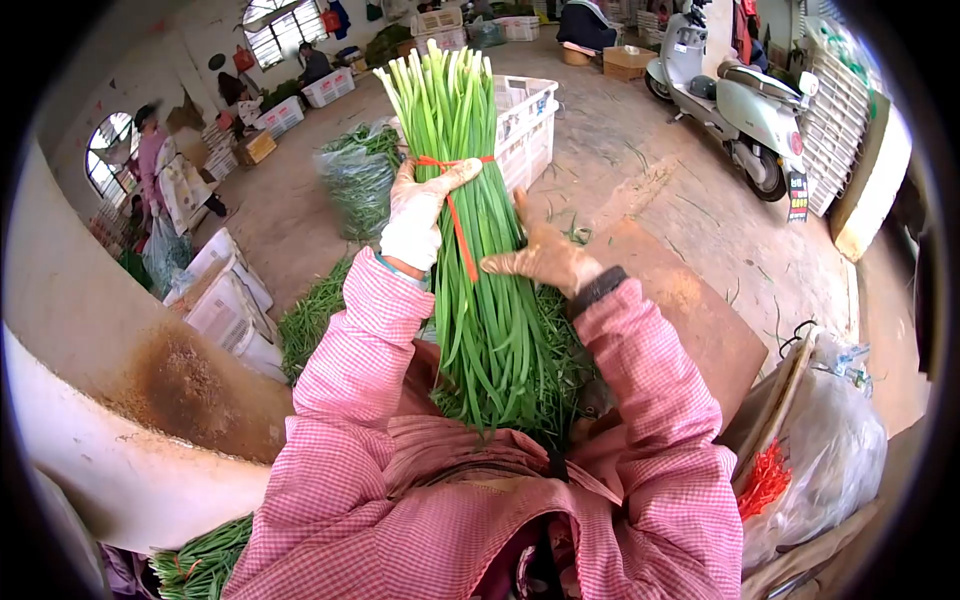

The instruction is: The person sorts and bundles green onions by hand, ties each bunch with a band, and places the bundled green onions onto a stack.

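Note:
A large bundle of long green stalks (480,240) stands upright before my chest, pale cut ends up and leaves hanging down. A red tie (455,200) circles it, with one end dangling down the front. My left hand (418,210), in a pale glove, grips the bundle at the tie, thumb across the front. On the other side my right hand (545,245), also gloved, rests against the stalks with thumb and fingers apart.
White crate (528,125) stands behind the bundle, a plastic bag of greens (355,185) to its left. Loose greens (312,315) lie lower left. Red ties (765,482) and clear plastic (825,450) are lower right. A scooter (735,95) and people (165,165) are farther off.

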{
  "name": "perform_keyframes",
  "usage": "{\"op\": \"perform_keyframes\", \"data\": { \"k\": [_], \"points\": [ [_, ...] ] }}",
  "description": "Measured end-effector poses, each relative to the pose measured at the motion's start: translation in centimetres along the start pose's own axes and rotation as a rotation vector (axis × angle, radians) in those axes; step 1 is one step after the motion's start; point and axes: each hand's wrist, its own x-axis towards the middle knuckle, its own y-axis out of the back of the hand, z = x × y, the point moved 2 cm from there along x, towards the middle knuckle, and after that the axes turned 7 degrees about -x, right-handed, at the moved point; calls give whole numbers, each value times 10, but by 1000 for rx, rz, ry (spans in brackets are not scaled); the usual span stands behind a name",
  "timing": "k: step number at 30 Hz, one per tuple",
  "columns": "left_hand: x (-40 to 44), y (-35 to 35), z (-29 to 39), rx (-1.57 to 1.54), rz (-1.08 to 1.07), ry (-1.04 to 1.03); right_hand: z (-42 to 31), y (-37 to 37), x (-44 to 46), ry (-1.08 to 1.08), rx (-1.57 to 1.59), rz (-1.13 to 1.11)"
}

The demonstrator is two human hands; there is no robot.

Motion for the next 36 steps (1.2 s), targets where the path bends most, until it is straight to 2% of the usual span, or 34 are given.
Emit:
{"op": "perform_keyframes", "data": {
  "k": [2,4,6,8,10,12,14,18,20,21,22,24,26,29,31,32,34,36],
  "points": [
    [-9,10,-2,22,-20,84,29,-20,-19,117,273,21],
    [-12,27,-18,94,-131,220,24,-30,-38,-29,388,-105],
    [-30,37,-20,74,-290,355,14,-32,-60,-134,444,-102],
    [-39,57,-23,207,-369,379,9,-31,-76,-155,523,-133],
    [-53,76,-43,161,-369,380,17,-32,-83,-172,500,-172],
    [-67,83,-60,131,-388,397,35,-39,-87,-236,611,-228],
    [-73,94,-78,216,-276,376,48,-45,-93,-225,598,-232],
    [-84,103,-95,131,-229,466,73,-51,-107,-201,467,-365],
    [-91,92,-91,174,-168,450,69,-43,-114,-192,284,-191],
    [-92,87,-89,207,-159,413,63,-41,-113,-267,390,-76],
    [-93,83,-88,243,-151,378,55,-44,-110,-271,391,-81],
    [-93,78,-90,212,-200,341,33,-44,-102,92,65,329],
    [-90,75,-92,214,-212,356,26,-50,-97,192,-108,208],
    [-86,78,-94,208,-215,353,31,-42,-99,204,-36,125],
    [-89,80,-95,210,-199,388,34,-45,-102,358,-55,60],
    [-89,80,-95,205,-194,417,33,-45,-106,352,-52,58],
    [-89,79,-95,196,-192,443,23,-46,-112,183,-171,-21],
    [-89,78,-95,179,-187,426,15,-47,-120,189,-200,16]
  ]
}}
